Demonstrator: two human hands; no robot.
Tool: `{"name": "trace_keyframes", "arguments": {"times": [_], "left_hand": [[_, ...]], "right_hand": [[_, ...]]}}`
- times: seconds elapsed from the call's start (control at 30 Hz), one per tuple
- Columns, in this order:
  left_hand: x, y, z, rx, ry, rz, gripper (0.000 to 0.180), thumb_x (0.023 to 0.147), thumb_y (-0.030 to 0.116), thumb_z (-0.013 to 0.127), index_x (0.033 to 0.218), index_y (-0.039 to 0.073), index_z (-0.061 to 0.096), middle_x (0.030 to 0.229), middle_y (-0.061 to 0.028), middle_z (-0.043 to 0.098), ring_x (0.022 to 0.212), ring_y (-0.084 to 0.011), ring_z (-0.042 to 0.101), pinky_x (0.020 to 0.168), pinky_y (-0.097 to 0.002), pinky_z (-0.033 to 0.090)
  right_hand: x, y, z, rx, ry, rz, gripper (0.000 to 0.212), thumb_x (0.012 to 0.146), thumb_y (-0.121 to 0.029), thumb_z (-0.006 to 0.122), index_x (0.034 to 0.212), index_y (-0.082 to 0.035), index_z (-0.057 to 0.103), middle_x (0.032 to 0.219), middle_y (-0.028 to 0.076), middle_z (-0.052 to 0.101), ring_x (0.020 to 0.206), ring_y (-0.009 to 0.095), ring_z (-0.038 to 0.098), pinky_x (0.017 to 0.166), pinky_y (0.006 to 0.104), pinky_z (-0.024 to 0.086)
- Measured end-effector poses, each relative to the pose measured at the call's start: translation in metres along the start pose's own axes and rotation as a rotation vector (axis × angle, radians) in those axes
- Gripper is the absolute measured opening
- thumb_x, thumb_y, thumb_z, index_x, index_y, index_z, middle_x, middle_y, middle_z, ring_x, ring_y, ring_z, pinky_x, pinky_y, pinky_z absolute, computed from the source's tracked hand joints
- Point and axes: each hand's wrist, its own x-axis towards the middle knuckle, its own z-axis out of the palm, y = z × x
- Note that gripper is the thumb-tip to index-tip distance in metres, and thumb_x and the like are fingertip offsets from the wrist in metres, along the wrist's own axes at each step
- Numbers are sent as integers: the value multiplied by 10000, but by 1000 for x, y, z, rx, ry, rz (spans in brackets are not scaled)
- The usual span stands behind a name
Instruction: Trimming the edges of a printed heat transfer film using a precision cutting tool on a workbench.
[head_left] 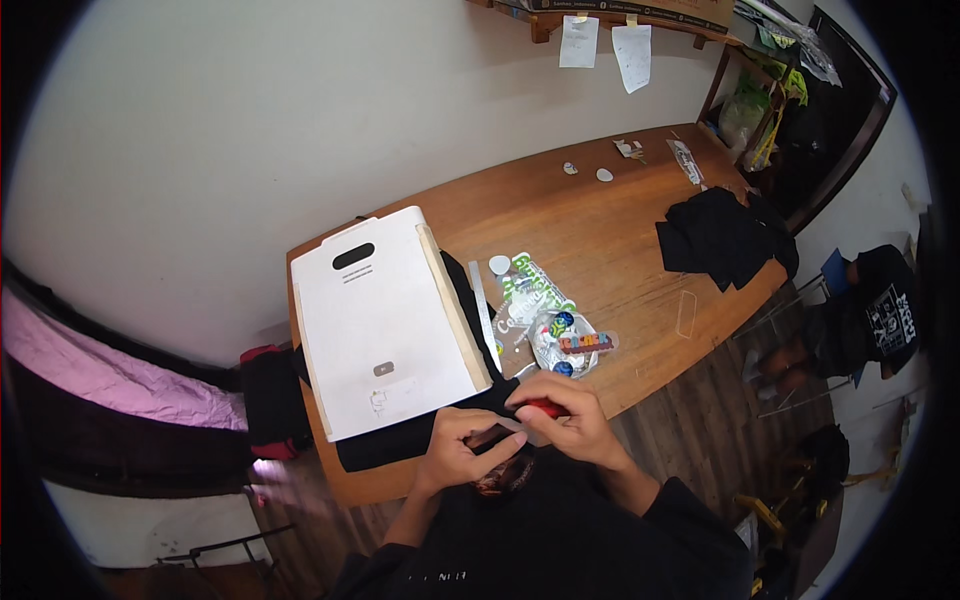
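Note:
Close to my body, just off the near table edge, both my hands are drawn together. My left hand (455,458) pinches a small translucent piece (531,432) between thumb and fingers. The fingers of my right hand (580,428) wrap round a small red-handled tool (546,407); its working end is hidden, so its exact kind does not show. Beyond them lies a large white board (400,310) with an oval slot, resting on black cloth (385,457). A straight ruler (482,300) and printed transfer sheets (530,290) are beside it, with a colourful lettered patch (586,343).
The wooden table (610,225) runs along a wall. Folded black garments (715,235) lie at its right end; small cut-out pieces (604,175) are at the back. Past the right edge, another person (880,310) sits. A shelf (640,20) hangs above.

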Motion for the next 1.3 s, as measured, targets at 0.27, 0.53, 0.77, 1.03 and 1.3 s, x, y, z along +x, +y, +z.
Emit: {"name": "trace_keyframes", "arguments": {"times": [0.27,0.53,0.77,1.03,1.3], "left_hand": [[-1,-13,-2,44,-6,123,122,729,99,733,757,-3,671,505,-41,493,434,-75,400,425,-233,293],[-3,-13,-2,13,-18,-16,158,742,123,746,784,-7,667,496,-36,486,441,-69,399,436,-235,306],[0,-13,-55,80,-72,-71,344,680,124,816,952,-17,660,818,-72,686,753,-107,620,724,-232,482],[-25,-27,-95,57,170,-158,247,680,79,807,862,-15,669,692,-24,641,650,-77,573,640,-215,441],[-25,-42,-73,-348,416,-2,225,764,-59,694,966,-36,599,895,-52,602,833,-108,601,748,-226,484]], "right_hand": [[6,-9,-8,87,-234,41,359,790,-145,723,1079,12,579,938,68,586,860,155,564,796,260,441],[0,6,2,150,-141,114,122,849,-77,642,932,6,604,732,31,550,624,80,482,569,213,379],[-3,12,-5,237,149,234,63,893,-66,593,915,-8,583,752,-52,527,654,2,446,570,159,350],[5,24,-9,313,509,211,62,905,-87,574,940,-42,550,753,-53,494,650,11,428,561,160,333],[3,22,-16,298,557,261,48,930,-105,554,921,-59,545,679,-78,480,559,-8,396,484,152,287]]}}
